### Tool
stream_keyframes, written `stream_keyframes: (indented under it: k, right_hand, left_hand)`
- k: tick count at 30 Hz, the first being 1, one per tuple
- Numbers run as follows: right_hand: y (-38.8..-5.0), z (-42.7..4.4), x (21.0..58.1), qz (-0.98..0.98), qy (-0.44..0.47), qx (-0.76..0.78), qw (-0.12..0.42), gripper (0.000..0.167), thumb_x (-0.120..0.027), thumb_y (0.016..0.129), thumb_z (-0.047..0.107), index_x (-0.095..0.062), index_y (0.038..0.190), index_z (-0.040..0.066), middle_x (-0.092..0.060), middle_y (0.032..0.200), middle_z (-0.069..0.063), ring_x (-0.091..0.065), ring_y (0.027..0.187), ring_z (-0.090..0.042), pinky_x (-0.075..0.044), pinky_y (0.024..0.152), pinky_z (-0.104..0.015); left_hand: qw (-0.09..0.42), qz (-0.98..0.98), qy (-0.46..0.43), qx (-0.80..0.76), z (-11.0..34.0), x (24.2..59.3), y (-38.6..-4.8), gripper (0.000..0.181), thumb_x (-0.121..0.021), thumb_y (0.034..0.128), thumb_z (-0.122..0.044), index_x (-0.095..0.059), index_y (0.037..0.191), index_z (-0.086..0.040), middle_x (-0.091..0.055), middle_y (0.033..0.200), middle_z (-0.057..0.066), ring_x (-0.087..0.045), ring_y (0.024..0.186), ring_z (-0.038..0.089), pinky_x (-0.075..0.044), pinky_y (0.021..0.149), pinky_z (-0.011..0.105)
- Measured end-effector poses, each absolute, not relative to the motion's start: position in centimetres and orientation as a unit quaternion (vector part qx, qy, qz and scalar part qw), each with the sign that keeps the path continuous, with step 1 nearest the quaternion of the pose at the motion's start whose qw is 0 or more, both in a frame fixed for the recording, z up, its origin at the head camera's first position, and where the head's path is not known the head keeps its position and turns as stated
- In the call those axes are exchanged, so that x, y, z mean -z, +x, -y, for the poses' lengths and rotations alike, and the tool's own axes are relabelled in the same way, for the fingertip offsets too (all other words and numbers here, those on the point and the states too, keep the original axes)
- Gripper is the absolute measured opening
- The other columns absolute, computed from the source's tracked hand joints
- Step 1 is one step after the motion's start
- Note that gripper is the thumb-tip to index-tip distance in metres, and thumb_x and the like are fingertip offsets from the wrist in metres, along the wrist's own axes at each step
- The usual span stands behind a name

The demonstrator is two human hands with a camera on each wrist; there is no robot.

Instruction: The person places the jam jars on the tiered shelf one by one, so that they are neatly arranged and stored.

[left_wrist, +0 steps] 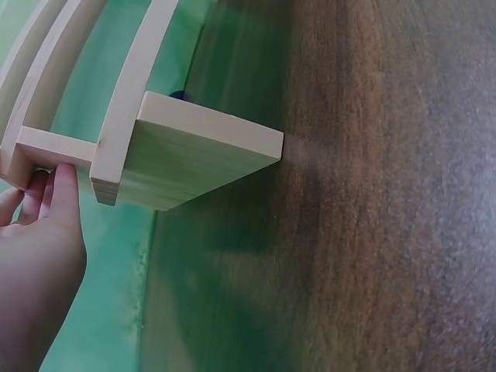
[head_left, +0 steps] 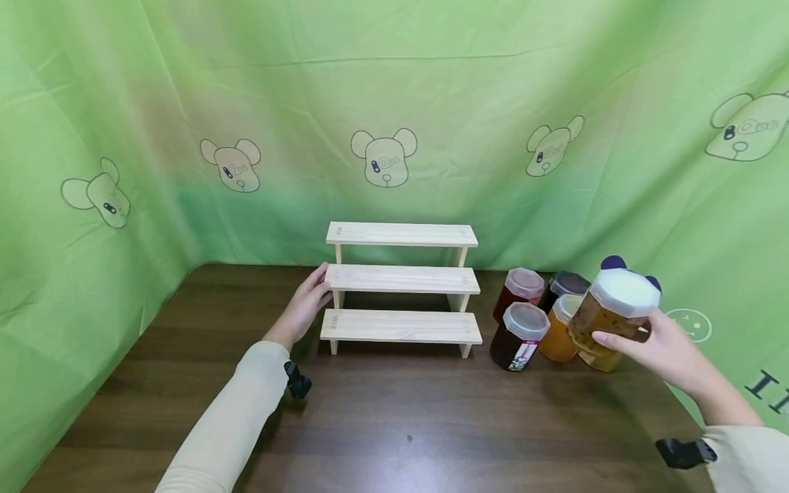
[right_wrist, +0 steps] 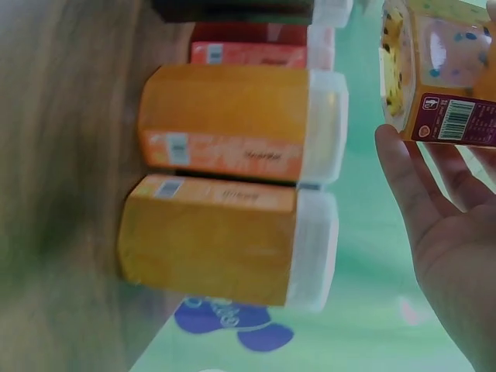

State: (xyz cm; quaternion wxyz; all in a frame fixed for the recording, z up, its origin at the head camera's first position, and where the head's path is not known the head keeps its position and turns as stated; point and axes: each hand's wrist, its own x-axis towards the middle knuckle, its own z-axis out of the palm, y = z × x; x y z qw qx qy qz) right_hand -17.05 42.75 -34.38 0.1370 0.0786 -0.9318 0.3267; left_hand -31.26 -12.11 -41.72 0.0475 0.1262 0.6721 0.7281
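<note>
The right hand (head_left: 670,352) grips a jar (head_left: 600,316) by its sides, other jars (head_left: 524,340) standing leftward; the left hand (head_left: 302,308) touches the wooden stand (head_left: 401,326), grip indeterminate. The held jar is probably heavy, stiff, slippery: grasp below the lid (head_left: 629,291).

Bright head view — glare on the tabletop (head_left: 425,459) — right wrist view blurred.

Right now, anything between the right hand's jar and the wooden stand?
Yes: red jar, front dark jar, orange jar and rear dark jar sit between, on the table. The held jar looks raised above them.
</note>
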Motion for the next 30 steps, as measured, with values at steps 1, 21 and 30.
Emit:
stream_keyframes:
  k: [1, 21, 30]
  right_hand:
    - [-17.2, -42.5, 34.2, 0.932, 0.077, -0.326, 0.138, 0.066, -0.079, 0.088, 0.016, -0.041, 0.137, -0.006, -0.058, 0.114, -0.022, -0.047, 0.09, 0.016, -0.045, 0.068, -0.007]
    - [-21.2, -34.6, 32.3, 0.907, 0.139, -0.373, 0.14, 0.069, -0.079, 0.088, 0.015, -0.042, 0.145, 0.002, -0.057, 0.129, -0.023, -0.05, 0.104, 0.005, -0.043, 0.081, -0.007]
    - [-24.0, -30.1, 31.7, 0.894, 0.158, -0.4, 0.128, 0.071, -0.079, 0.088, 0.022, -0.042, 0.146, 0.004, -0.056, 0.132, -0.022, -0.054, 0.118, -0.036, -0.048, 0.083, -0.014]
  left_hand:
    - [0.047, -0.674, 0.128, -0.726, 12.1, 41.7, -31.3, 0.056, -0.034, 0.1102, -0.011, -0.011, 0.162, -0.008, -0.013, 0.165, 0.013, -0.018, 0.15, 0.022, -0.027, 0.119, 0.039]
    - [0.045, -0.679, 0.127, -0.721, 12.0, 41.4, -31.1, 0.057, -0.035, 0.1102, -0.011, -0.011, 0.161, -0.006, -0.014, 0.165, 0.015, -0.02, 0.149, 0.025, -0.028, 0.119, 0.04]
    - [0.043, -0.68, 0.119, -0.722, 11.9, 41.3, -31.1, 0.056, -0.035, 0.1103, -0.011, -0.012, 0.161, -0.007, -0.014, 0.165, 0.014, -0.021, 0.149, 0.024, -0.028, 0.119, 0.039]
